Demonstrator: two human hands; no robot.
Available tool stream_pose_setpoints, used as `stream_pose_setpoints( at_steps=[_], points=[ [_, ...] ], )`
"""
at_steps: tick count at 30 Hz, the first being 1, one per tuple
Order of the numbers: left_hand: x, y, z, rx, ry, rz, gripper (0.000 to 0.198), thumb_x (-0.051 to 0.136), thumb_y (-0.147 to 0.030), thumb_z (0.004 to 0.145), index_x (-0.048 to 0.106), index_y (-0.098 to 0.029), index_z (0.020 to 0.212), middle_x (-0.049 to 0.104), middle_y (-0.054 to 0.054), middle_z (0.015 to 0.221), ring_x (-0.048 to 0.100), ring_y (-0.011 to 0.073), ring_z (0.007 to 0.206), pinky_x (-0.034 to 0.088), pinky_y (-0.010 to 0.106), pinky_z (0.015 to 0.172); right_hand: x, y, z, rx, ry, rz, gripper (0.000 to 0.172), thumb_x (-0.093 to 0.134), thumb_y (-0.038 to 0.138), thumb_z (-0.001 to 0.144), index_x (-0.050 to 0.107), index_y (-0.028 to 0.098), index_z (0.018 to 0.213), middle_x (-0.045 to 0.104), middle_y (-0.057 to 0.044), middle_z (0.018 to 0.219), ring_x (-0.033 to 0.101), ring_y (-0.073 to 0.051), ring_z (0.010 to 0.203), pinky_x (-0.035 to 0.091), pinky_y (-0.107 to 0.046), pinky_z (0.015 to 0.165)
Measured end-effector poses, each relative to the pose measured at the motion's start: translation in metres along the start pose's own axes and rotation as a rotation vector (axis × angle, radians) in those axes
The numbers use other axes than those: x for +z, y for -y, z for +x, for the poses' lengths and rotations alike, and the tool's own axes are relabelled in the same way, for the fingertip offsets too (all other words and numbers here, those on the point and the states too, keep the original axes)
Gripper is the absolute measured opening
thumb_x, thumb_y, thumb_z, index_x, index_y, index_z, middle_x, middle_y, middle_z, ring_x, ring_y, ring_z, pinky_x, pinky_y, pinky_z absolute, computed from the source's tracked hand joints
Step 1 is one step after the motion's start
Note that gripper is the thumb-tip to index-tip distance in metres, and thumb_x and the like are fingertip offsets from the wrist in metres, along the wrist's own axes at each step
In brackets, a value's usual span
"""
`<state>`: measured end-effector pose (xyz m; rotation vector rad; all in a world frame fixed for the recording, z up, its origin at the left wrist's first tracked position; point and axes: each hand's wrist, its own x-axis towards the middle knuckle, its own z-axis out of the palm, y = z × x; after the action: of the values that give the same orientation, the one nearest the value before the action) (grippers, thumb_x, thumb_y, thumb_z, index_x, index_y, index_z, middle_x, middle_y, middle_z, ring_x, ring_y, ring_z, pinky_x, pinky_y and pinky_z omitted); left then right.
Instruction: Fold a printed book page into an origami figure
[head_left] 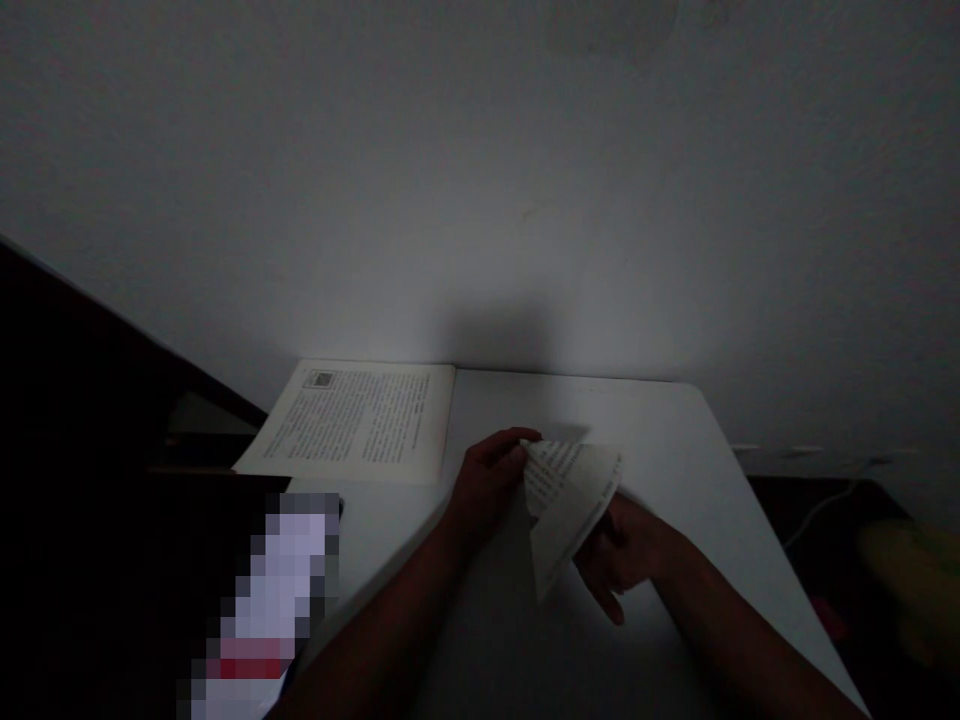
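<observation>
A sheet of printed paper (pixel 574 500), folded into a pointed, roughly triangular shape, is held tilted above the white table (pixel 645 415). My left hand (pixel 491 480) pinches its upper left corner between thumb and fingers. At the paper's lower right edge, my right hand (pixel 622 545) grips from behind, with some fingers hidden by the paper and one finger pointing down. Print shows on the upper left part of the paper; the lower fold looks mostly plain.
A printed page or booklet (pixel 360 420) with a square code lies at the table's back left. Left of my left arm is a blurred-out bright screen-like object (pixel 277 590). A plain wall (pixel 480 180) stands behind the table. On the right is a thin white cable (pixel 817 510).
</observation>
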<state>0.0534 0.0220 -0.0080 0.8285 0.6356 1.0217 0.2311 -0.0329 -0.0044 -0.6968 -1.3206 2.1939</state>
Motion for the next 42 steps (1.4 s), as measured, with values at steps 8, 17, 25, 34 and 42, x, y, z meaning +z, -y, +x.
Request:
stream_pose_setpoints(
  at_steps=[8, 17, 25, 34, 42],
  points=[
    [-0.001, 0.000, 0.001, 0.028, -0.012, 0.026, 0.037, 0.071, -0.042, 0.070, 0.066, -0.015, 0.094, 0.062, 0.004, 0.079, 0.057, 0.0138, 0.069, 0.044, 0.027, 0.065, 0.024, 0.023, 0.004, 0.089, -0.208, -0.411, 0.020, 0.048, -0.001, 0.052, 0.056, 0.015, 0.062, 0.060, 0.005, 0.055, 0.053, -0.006, 0.039, 0.039, -0.012, 0.034],
    [0.003, -0.002, 0.001, 0.085, 0.042, 0.054, 0.034, 0.070, -0.039, 0.072, 0.067, -0.015, 0.096, 0.065, 0.008, 0.090, 0.059, 0.0164, 0.076, 0.045, 0.028, 0.069, 0.010, 0.001, 0.001, 0.063, -0.185, -0.340, 0.052, 0.055, -0.002, 0.050, 0.060, 0.015, 0.099, 0.062, 0.006, 0.055, 0.057, -0.010, 0.045, 0.042, -0.014, 0.036],
    [0.005, -0.008, 0.000, 0.096, 0.063, 0.173, 0.035, 0.068, -0.041, 0.073, 0.068, -0.015, 0.097, 0.066, 0.008, 0.092, 0.059, 0.0169, 0.077, 0.043, 0.026, 0.068, 0.015, 0.011, 0.001, 0.098, -0.033, -0.254, 0.017, 0.052, 0.005, 0.059, 0.058, 0.014, 0.072, 0.053, 0.009, 0.047, 0.048, -0.005, 0.034, 0.037, -0.011, 0.033],
    [0.007, -0.010, 0.000, 0.069, 0.072, 0.230, 0.029, 0.067, -0.039, 0.075, 0.069, -0.014, 0.089, 0.068, 0.006, 0.082, 0.060, 0.0151, 0.070, 0.044, 0.025, 0.065, 0.010, 0.004, 0.001, 0.080, -0.095, -0.351, 0.013, 0.059, 0.003, 0.052, 0.055, 0.015, 0.054, 0.054, 0.007, 0.049, 0.047, -0.006, 0.046, 0.034, -0.011, 0.034],
    [0.009, -0.012, 0.000, 0.058, 0.004, 0.239, 0.027, 0.069, -0.039, 0.072, 0.069, -0.013, 0.081, 0.066, 0.004, 0.073, 0.059, 0.0138, 0.064, 0.043, 0.024, 0.062, 0.017, 0.004, 0.003, 0.107, -0.130, -0.168, 0.028, 0.058, 0.005, 0.058, 0.060, 0.015, 0.083, 0.053, 0.009, 0.050, 0.048, -0.005, 0.038, 0.036, -0.012, 0.035]
  ],
)
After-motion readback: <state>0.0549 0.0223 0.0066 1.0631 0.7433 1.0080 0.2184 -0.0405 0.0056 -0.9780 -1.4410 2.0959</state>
